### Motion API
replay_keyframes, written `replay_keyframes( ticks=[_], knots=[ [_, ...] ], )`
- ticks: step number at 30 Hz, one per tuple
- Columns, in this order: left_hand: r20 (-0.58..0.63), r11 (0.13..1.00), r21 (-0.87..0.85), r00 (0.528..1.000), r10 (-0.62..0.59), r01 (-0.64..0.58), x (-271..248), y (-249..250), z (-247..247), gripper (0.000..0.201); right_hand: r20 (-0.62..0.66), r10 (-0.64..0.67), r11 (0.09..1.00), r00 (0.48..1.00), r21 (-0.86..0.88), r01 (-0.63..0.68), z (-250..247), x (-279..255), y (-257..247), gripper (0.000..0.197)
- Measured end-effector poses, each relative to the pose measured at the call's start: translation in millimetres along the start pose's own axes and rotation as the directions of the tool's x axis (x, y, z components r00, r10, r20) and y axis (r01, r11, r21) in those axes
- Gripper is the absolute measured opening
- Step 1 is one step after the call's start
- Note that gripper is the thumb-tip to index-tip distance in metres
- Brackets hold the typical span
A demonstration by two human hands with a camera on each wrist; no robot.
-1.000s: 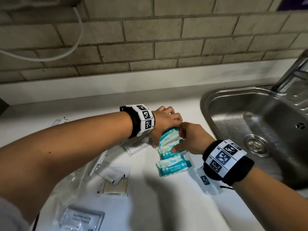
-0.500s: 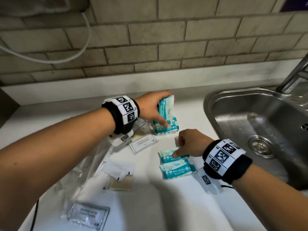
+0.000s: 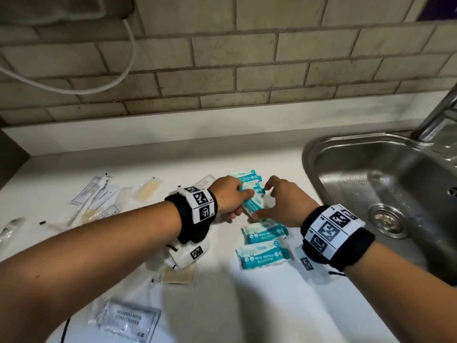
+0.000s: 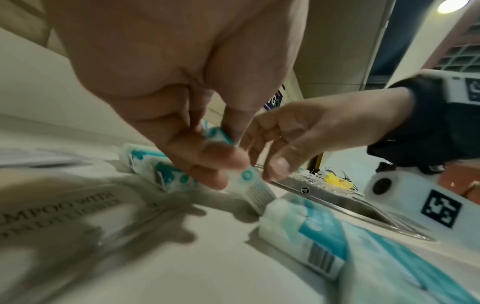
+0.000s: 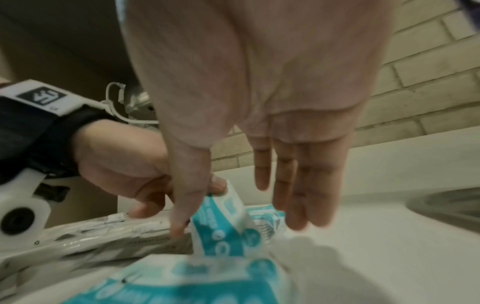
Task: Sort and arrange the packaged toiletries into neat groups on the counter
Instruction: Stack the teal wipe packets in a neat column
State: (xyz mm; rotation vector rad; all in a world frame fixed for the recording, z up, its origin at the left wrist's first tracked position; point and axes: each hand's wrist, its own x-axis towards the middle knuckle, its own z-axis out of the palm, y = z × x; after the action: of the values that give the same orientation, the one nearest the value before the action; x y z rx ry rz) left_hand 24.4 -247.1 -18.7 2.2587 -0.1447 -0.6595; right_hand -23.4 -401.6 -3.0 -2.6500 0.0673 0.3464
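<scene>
Several teal and white mini wipes packs lie on the white counter (image 3: 247, 305). My left hand (image 3: 241, 201) grips one wipes pack (image 3: 251, 206) tilted on edge, its lower end near the counter; the left wrist view shows the same pack (image 4: 249, 181) pinched between thumb and fingers. My right hand (image 3: 263, 201) hovers over that pack from the right, fingers nearly straight, with its thumb (image 5: 182, 207) touching the pack (image 5: 223, 222). Another pack (image 3: 243, 178) lies just behind. Two more packs (image 3: 264, 233) (image 3: 262, 254) lie side by side in front.
A steel sink (image 3: 385, 189) opens right of the packs, the faucet (image 3: 440, 115) at its far corner. Clear sachets and a shampoo with conditioner packet (image 3: 128, 320) are scattered to the left. A tiled wall with a white cable (image 3: 118, 78) bounds the back.
My left hand has brought its wipes pack down and forward from the back of the counter toward the row. My right hand has lifted off the lying packs and moved up to meet it.
</scene>
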Motion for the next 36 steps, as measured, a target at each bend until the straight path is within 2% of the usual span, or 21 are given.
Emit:
replay_keyframes(
  ticks=[1, 3, 5, 7, 9, 11, 13, 16, 19, 21, 23, 25, 27, 29, 31, 33, 36],
  knots=[
    [-0.002, 0.991, 0.127, 0.999, 0.047, -0.047, 0.3, -0.2, -1.7, 0.034, -0.011, -0.048, 0.998, 0.999, -0.031, 0.047, 1.3, 3.2, -2.6, 0.063],
    [0.011, 0.919, 0.376, 0.992, 0.127, -0.122, 0.7, 0.0, -10.0, 0.041, 0.018, -0.104, 0.99, 0.994, -0.092, 0.105, 5.0, 9.4, -7.9, 0.055],
    [0.024, 0.854, 0.493, 0.983, 0.18, -0.168, -0.1, -2.1, -24.1, 0.038, 0.069, -0.131, 0.974, 0.989, -0.175, 0.141, 8.4, 12.7, -13.6, 0.048],
    [0.02, 0.773, 0.6, 0.97, 0.242, -0.205, 1.0, -10.7, -38.7, 0.054, 0.099, -0.168, 0.949, 0.981, -0.253, 0.188, 12.2, 16.0, -16.4, 0.044],
    [0.046, 0.665, 0.724, 0.975, 0.219, -0.184, 1.0, -23.5, -46.0, 0.079, 0.109, -0.216, 0.927, 0.97, -0.289, 0.239, 15.5, 18.3, -18.5, 0.044],
    [0.119, 0.58, 0.795, 0.984, 0.132, -0.174, -1.4, -37.4, -44.4, 0.089, 0.11, -0.261, 0.912, 0.959, -0.299, 0.282, 17.8, 20.2, -20.8, 0.046],
    [0.185, 0.543, 0.819, 0.981, 0.057, -0.186, -4.6, -51.1, -39.7, 0.086, 0.133, -0.298, 0.893, 0.945, -0.309, 0.326, 18.1, 21.5, -23.3, 0.053],
    [0.209, 0.555, 0.814, 0.978, -0.001, -0.173, -8.6, -63.9, -43.3, 0.081, 0.203, -0.289, 0.87, 0.935, -0.351, 0.346, 20.6, 28.4, -24.5, 0.059],
    [0.194, 0.535, 0.834, 0.98, -0.049, -0.138, -12.4, -69.6, -55.0, 0.077, 0.309, -0.22, 0.828, 0.925, -0.441, 0.345, 26.1, 36.3, -25.7, 0.046],
    [0.173, 0.515, 0.852, 0.98, -0.099, -0.098, -17.3, -71.5, -64.8, 0.076, 0.328, -0.208, 0.819, 0.922, -0.457, 0.347, 26.9, 37.1, -28.4, 0.034],
    [0.151, 0.476, 0.877, 0.98, -0.127, -0.073, -22.4, -70.4, -74.2, 0.069, 0.355, -0.209, 0.794, 0.911, -0.482, 0.37, 26.2, 36.4, -30.3, 0.033],
    [0.127, 0.444, 0.892, 0.989, -0.076, -0.081, -22.7, -64.6, -79.8, 0.053, 0.361, -0.223, 0.792, 0.905, -0.474, 0.384, 26.4, 34.3, -29.5, 0.036],
    [0.114, 0.485, 0.865, 0.992, 0.051, -0.124, -19.3, -51.1, -78.8, 0.048, 0.29, -0.281, 0.817, 0.915, -0.427, 0.387, 26.3, 30.2, -26.4, 0.039],
    [0.082, 0.607, 0.777, 0.982, 0.168, -0.169, -11.1, -31.0, -70.2, 0.056, 0.175, -0.313, 0.876, 0.933, -0.327, 0.355, 25.8, 23.8, -23.3, 0.043],
    [0.054, 0.694, 0.682, 0.962, 0.267, -0.231, 2.7, -9.4, -57.4, 0.052, 0.133, -0.296, 0.905, 0.946, -0.277, 0.322, 26.1, 16.7, -21.1, 0.039],
    [0.026, 0.739, 0.632, 0.96, 0.279, -0.232, 18.9, 5.5, -44.7, 0.05, 0.134, -0.283, 0.914, 0.95, -0.264, 0.309, 27.3, 12.2, -17.1, 0.037],
    [0.008, 0.757, 0.634, 0.98, 0.196, -0.157, 40.8, 11.3, -34.2, 0.051, 0.125, -0.281, 0.927, 0.951, -0.219, 0.303, 28.1, 9.4, -12.7, 0.037]
  ],
)
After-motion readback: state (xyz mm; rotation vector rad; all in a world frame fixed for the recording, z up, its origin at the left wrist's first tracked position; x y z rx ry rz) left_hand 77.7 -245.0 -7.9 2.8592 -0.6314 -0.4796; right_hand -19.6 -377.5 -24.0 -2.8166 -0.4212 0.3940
